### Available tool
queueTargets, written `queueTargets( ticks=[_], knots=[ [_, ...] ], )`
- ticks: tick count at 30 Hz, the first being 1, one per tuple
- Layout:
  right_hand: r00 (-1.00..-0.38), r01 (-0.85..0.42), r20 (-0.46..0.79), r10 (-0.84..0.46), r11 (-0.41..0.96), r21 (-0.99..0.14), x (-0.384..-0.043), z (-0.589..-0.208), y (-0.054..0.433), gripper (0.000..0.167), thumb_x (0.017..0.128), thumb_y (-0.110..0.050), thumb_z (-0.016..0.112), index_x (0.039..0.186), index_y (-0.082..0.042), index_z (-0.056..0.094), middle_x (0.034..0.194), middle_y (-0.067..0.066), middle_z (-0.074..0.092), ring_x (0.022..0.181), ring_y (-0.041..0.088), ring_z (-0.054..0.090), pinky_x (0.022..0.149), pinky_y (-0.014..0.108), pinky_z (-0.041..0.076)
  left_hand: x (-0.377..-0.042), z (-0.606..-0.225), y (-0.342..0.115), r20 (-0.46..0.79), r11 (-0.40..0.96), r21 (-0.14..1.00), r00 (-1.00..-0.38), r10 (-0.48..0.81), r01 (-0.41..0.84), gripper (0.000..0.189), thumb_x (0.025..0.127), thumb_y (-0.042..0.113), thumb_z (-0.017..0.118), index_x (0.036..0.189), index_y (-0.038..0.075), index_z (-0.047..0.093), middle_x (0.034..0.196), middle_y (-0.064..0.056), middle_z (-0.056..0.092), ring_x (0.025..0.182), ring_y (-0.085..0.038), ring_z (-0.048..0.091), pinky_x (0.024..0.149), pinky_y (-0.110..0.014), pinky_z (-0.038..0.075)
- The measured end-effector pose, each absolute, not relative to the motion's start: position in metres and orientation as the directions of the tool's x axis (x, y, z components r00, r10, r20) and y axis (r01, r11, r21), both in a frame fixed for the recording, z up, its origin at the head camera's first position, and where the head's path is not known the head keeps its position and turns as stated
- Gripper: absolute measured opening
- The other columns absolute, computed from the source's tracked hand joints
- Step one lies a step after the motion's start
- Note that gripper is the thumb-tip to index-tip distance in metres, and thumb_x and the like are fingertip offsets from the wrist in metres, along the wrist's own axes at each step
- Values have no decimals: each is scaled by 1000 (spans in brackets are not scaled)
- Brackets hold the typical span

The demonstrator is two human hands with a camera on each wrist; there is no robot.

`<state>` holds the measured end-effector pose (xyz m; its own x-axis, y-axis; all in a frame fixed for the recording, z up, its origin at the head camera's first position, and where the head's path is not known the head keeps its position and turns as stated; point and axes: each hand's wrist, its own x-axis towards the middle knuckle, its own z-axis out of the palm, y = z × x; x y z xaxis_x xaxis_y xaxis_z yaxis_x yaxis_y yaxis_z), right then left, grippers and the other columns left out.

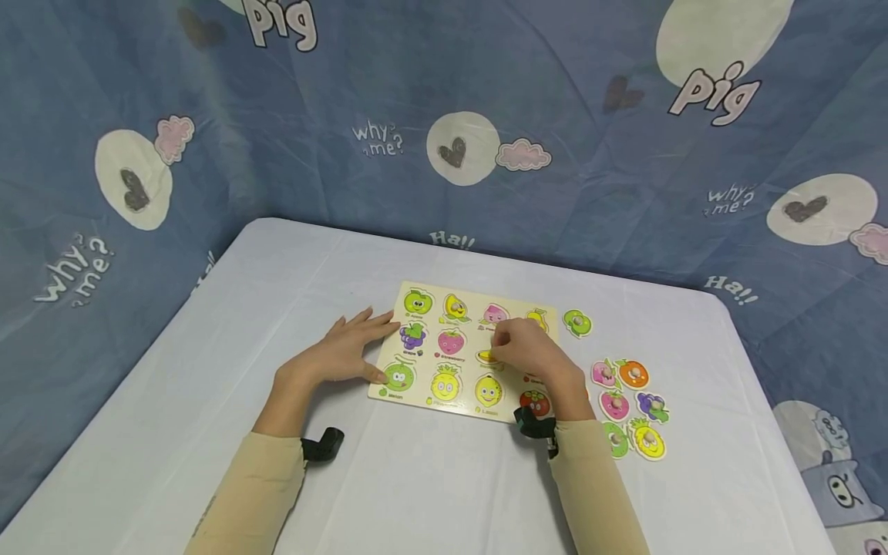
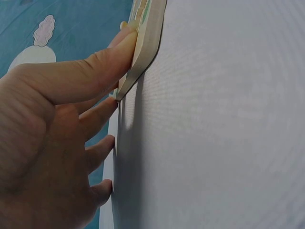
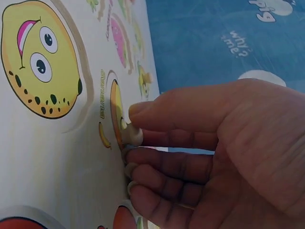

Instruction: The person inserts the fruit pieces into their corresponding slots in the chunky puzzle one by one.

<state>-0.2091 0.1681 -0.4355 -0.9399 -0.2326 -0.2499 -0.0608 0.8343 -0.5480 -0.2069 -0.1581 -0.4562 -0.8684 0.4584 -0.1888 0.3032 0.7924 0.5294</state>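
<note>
A fruit puzzle board [image 1: 421, 368] lies flat on the white table, with rows of printed fruit shapes. My right hand [image 1: 529, 351] is over its right half. In the right wrist view, thumb and fingers [image 3: 167, 114] pinch the pale knob [image 3: 135, 135] of a banana piece [image 3: 116, 102], which lies at the banana picture. My left hand [image 1: 340, 351] spreads at the board's left side. In the left wrist view its thumb [image 2: 102, 71] presses on the board's corner [image 2: 145, 52], with the other fingers stretched along the edge.
Right of the board lie several loose knobbed pieces: a green apple [image 1: 576, 323], an orange [image 1: 633, 374], a strawberry [image 1: 614, 405], grapes [image 1: 653, 407] and a pineapple [image 1: 648, 441]. A blue patterned curtain [image 1: 590, 193] hangs behind the white table [image 1: 173, 462].
</note>
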Motion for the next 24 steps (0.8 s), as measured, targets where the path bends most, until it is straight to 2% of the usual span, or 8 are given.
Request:
queueTargets(
  ticks=[5,8,19,24],
  knots=[
    [-945,-103,-206,-254,829,-549,-212,-436,173,7,91,-23,68,90,-17,69,91,1,68,83,19,59,71,30,51,-207,-457,-157,-191,794,529,-870,454,299,97,69,34,87,153,21,40,165,-4,27,156,-37,9,123,-66,2],
    [-953,-117,-169,-250,823,-556,-215,-436,179,10,92,-22,66,98,-15,71,96,3,69,87,20,59,77,32,52,-207,-458,-157,-191,796,527,-871,452,297,97,68,34,87,153,22,40,165,-3,27,156,-37,9,124,-65,1],
    [-977,-102,-99,-189,821,-561,-223,-436,200,20,95,-22,63,110,-12,71,100,9,67,86,23,57,71,32,51,-209,-460,-157,-189,801,517,-873,450,301,98,68,35,87,153,23,40,165,-2,27,156,-36,9,124,-64,1],
    [-985,-72,-82,-149,800,-595,-224,-437,209,22,96,-22,62,111,-9,70,104,12,69,89,25,58,78,36,53,-208,-460,-158,-189,797,524,-871,453,300,97,68,35,87,153,22,41,165,-3,27,156,-37,9,123,-65,1]
  ],
)
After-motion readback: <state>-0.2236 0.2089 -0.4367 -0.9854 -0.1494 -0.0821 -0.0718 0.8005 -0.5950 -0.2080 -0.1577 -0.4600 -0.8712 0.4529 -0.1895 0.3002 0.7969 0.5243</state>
